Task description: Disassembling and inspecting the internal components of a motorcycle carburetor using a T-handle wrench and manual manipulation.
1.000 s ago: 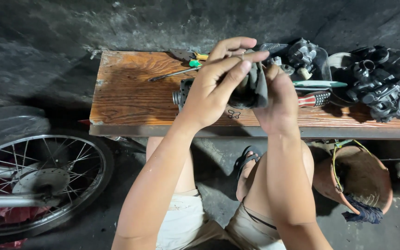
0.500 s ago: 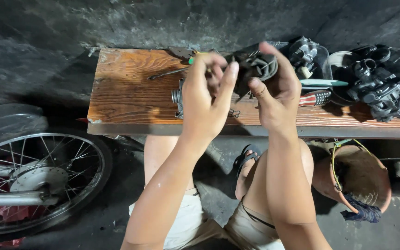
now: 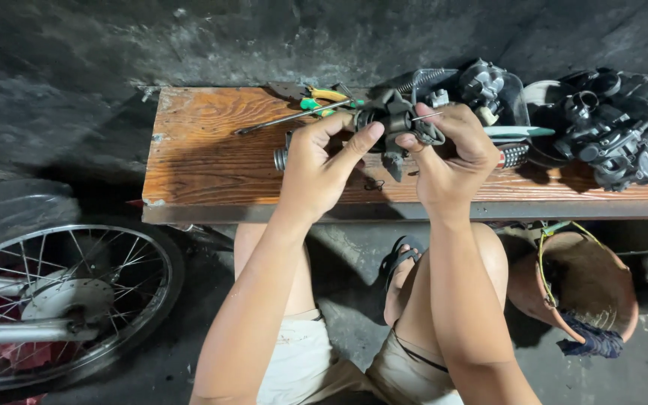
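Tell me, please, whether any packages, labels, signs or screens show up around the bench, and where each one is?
No packages, labels, signs or screens show.
Nearest to a container: a dark tray at the back of the wooden bench, holding grey metal parts.
Also a brown, round basket on the floor under the bench's right end, unmarked.
The left hand and right hand hold a dark grey metal part, with no label visible on it.

One head camera looks steeply down, close over the wooden bench (image 3: 211, 161)

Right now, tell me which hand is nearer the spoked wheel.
Left. The left hand is up right of the spoked wheel; the right hand is farther right, beyond the dark metal part both hold.
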